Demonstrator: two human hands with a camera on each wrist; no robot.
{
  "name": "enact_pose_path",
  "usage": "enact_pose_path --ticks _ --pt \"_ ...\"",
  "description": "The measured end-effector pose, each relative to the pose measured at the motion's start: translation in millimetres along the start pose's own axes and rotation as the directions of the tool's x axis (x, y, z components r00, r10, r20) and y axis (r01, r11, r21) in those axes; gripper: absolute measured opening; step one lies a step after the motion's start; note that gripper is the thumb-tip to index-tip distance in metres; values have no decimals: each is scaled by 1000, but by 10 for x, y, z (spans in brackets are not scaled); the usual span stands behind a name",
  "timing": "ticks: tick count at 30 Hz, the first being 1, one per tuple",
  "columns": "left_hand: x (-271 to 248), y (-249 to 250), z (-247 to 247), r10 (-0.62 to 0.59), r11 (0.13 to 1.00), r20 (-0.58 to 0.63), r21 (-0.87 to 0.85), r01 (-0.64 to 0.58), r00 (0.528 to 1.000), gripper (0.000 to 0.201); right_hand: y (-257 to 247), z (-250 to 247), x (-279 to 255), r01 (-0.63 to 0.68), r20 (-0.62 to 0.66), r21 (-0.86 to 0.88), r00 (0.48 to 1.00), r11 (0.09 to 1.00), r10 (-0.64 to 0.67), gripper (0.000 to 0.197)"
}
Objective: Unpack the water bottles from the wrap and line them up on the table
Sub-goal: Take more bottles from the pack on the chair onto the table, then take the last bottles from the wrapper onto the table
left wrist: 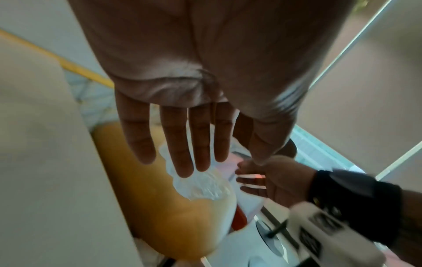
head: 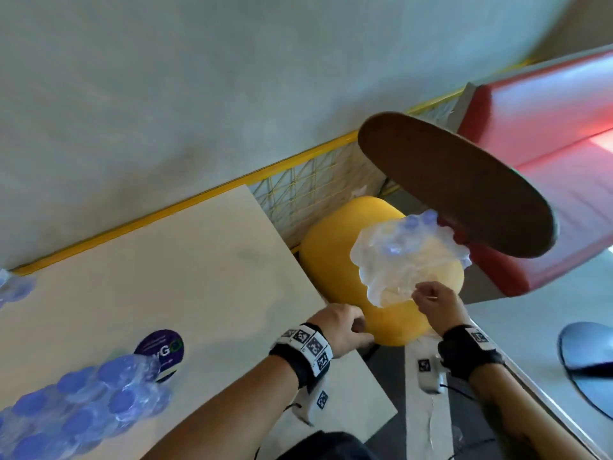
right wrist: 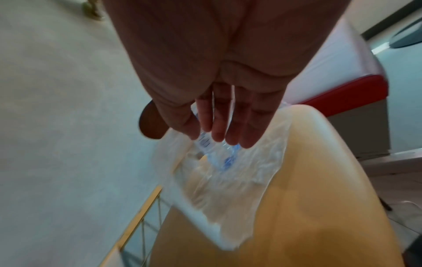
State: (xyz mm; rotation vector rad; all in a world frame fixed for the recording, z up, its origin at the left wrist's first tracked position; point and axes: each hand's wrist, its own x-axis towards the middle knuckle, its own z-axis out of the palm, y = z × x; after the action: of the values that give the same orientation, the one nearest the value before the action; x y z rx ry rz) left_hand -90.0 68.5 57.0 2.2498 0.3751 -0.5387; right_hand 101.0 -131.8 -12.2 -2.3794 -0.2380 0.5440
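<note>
A pack of water bottles (head: 408, 257) in crinkled clear wrap lies on a yellow chair seat (head: 331, 254) to the right of the table (head: 166, 267). My right hand (head: 428, 295) reaches to the pack's near edge. In the right wrist view its fingers (right wrist: 219, 126) are straight, their tips at the wrap (right wrist: 228, 171). My left hand (head: 355, 325) hovers over the table corner and chair edge, holding nothing. Its fingers (left wrist: 182, 144) are spread and straight above the wrap (left wrist: 200, 184). Another wrapped pack of blue-capped bottles (head: 93, 403) sits on the table at lower left.
A dark round tabletop (head: 457, 187) overhangs the chair's far side, beside a red bench (head: 547, 127). A yellow wire railing (head: 298, 190) runs behind the table. A purple round disc (head: 164, 351) lies on the table. More blue caps (head: 13, 287) show at the far left.
</note>
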Motion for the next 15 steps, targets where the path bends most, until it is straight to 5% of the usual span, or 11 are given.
enact_pose_path --ticks 4,8,10,12,15 --pt "783 483 350 -28 999 119 -26 31 992 71 241 -175 656 -116 4 108 993 987 117 30" --pt "1426 811 507 -74 997 65 -16 75 995 82 110 -252 1098 -215 115 186 974 959 197 26" --pt "1684 939 464 -128 990 32 -58 129 991 63 124 -269 1267 -260 158 165 959 951 235 26" --pt "1931 1009 370 -198 972 -25 -132 193 980 18 141 -258 1421 -350 197 135 926 927 321 26" --pt "2273 944 285 -266 953 -113 -180 243 957 31 241 -237 1680 -309 118 207 950 928 290 40"
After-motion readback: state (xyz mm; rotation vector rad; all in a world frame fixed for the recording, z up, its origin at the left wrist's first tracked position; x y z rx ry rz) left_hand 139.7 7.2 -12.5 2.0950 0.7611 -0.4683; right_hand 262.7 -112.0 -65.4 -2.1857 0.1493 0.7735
